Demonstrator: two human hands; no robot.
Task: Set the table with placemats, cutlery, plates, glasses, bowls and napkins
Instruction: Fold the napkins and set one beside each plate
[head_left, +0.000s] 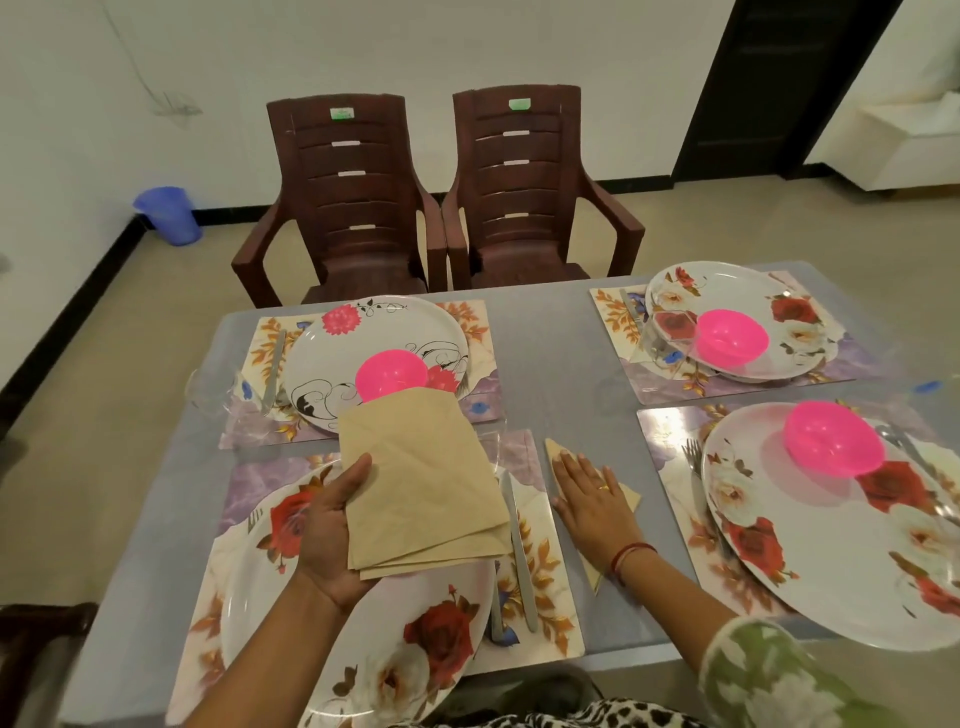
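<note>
Beige paper napkins (421, 478), a loose square stack, rest in our left hand (324, 530), which is held palm up above the near-left white floral plate (415, 639). Our thumb is clamped over the stack's edge, and our fingers are hidden beneath it. Our right hand (592, 499) lies flat with its fingers straight, pressing one folded beige napkin (631, 500) onto the grey table (540, 353), just beside the right edge of the near-left floral placemat (543, 566). A steel knife (517, 545) lies on that placemat, beside the plate. We see pink plastic bowls (834, 439) on the three other plates, and two brown plastic chairs (358, 197) beyond the table.
</note>
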